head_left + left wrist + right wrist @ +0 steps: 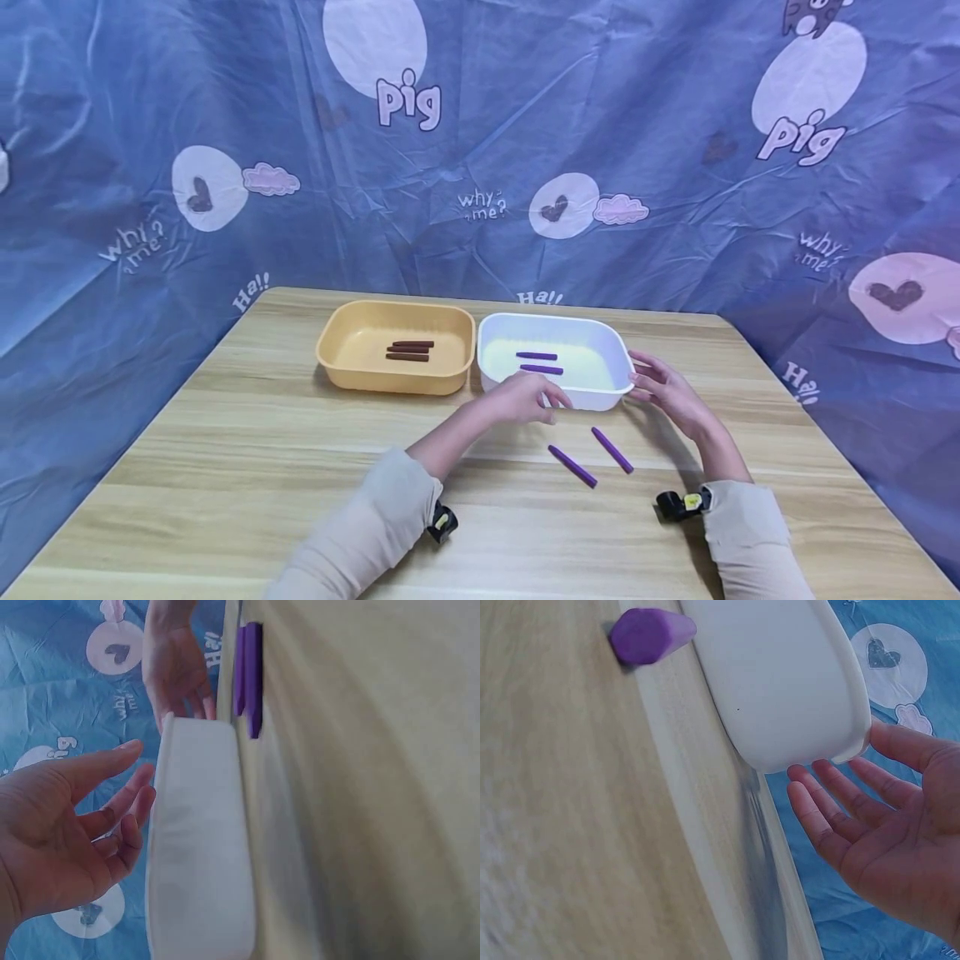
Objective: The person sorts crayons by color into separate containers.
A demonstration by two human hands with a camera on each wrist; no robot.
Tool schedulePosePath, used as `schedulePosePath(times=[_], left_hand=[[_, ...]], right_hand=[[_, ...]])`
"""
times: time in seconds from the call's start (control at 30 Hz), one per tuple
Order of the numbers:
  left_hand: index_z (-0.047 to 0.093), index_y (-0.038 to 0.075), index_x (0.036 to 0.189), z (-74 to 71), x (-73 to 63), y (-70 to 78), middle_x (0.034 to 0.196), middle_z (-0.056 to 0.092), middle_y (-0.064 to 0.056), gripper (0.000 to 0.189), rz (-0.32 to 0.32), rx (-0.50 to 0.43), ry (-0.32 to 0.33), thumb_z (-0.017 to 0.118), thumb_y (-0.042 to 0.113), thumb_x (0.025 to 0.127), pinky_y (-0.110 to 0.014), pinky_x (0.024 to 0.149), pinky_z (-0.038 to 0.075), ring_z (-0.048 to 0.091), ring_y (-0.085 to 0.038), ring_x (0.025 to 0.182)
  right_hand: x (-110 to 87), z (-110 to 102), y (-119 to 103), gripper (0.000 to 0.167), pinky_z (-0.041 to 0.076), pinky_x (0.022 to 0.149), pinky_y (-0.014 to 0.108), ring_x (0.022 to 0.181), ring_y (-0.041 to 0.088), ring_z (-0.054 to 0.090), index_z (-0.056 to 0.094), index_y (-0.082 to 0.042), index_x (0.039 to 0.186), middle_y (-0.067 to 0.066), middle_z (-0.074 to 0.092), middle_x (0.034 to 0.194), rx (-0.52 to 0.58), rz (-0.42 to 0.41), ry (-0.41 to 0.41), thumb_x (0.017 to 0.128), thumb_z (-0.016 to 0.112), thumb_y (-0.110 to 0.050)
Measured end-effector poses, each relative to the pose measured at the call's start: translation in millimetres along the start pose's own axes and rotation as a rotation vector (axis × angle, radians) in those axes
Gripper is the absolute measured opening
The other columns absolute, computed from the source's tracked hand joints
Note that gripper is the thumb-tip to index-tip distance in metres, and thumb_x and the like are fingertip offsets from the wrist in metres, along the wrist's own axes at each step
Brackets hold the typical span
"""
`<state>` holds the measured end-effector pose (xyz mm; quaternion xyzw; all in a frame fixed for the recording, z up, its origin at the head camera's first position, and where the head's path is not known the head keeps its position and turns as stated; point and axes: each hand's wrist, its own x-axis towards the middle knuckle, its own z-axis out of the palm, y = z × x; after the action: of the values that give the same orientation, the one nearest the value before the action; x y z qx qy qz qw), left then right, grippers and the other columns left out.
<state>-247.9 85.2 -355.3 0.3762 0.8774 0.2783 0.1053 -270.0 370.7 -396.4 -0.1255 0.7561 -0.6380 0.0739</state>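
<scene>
A white plastic basin [607,400] stands on the table with two purple crayons [542,369] inside. My left hand [525,398] is over the basin's near rim, fingers loosely bent and holding nothing; the left wrist view shows its palm beside the basin wall [199,847]. At the basin's right end, my right hand [670,396] touches the rim and outer wall with thumb and fingertips, its fingers nearly straight [900,825]. Two more purple crayons, a left one [572,466] and a right one [612,450], lie on the table in front of the basin.
Left of the white basin, close beside it, is a yellow-orange basin [390,382] holding three brown crayons [408,350]. Both stand toward the back of the wood-grain table [225,467]. A blue printed cloth [480,150] hangs behind the table.
</scene>
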Motion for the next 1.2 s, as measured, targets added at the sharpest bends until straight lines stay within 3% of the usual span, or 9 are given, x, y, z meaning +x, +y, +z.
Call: schedulePosePath(times=[0.17,0.5,0.8,1.0,1.2], left_hand=[[0.069,0.013,0.109,13.6,-1.4,-2.2,0.096,0.067,-0.003,0.028,0.009,-0.039,-0.027,0.07,0.012,0.081,-0.014,0.069,0.042,0.059,-0.005,0.08],[0.068,0.01,0.108,32.0,-0.6,-7.4,0.093,0.068,-0.004,0.028,0.068,-0.068,-0.067,0.07,0.008,0.081,-0.012,0.068,0.042,0.059,-0.003,0.075],[0.068,0.008,0.107,43.9,0.0,-17.0,0.093,0.068,0.001,0.03,0.058,-0.135,-0.106,0.072,0.003,0.077,-0.013,0.071,0.043,0.059,-0.003,0.081],[0.07,0.009,0.101,50.2,-0.6,-18.4,0.087,0.067,0.008,0.027,0.061,-0.1,-0.081,0.073,0.002,0.075,-0.012,0.07,0.041,0.056,0.002,0.076],[0.072,0.013,0.098,52.2,0.4,-16.2,0.075,0.061,0.012,0.024,0.081,-0.002,-0.081,0.072,0.004,0.076,-0.01,0.068,0.039,0.053,0.003,0.071]], right_hand=[[-0.3,0,-1,0.059,0.041,0.093,0.037,0.102,0.007,0.054,0.013,0.01,0.141,0.036,0.024,0.135,-0.008,0.001,-0.001,0.096,0.046,-0.009],[-0.8,0,0,0.059,0.041,0.093,0.038,0.105,0.012,0.053,0.013,0.011,0.14,0.039,0.022,0.135,-0.002,0.0,-0.003,0.096,0.047,-0.009],[-0.6,0,-1,0.058,0.041,0.093,0.037,0.104,0.011,0.054,0.013,0.011,0.14,0.038,0.022,0.135,-0.01,-0.007,-0.011,0.096,0.046,-0.008],[-0.6,0,-1,0.059,0.04,0.094,0.038,0.106,0.012,0.053,0.012,0.01,0.141,0.038,0.022,0.136,-0.007,-0.003,-0.016,0.096,0.046,-0.008],[-1.1,0,0,0.059,0.04,0.093,0.038,0.106,0.012,0.053,0.012,0.01,0.141,0.038,0.021,0.136,0.003,-0.001,-0.012,0.096,0.046,-0.007]])
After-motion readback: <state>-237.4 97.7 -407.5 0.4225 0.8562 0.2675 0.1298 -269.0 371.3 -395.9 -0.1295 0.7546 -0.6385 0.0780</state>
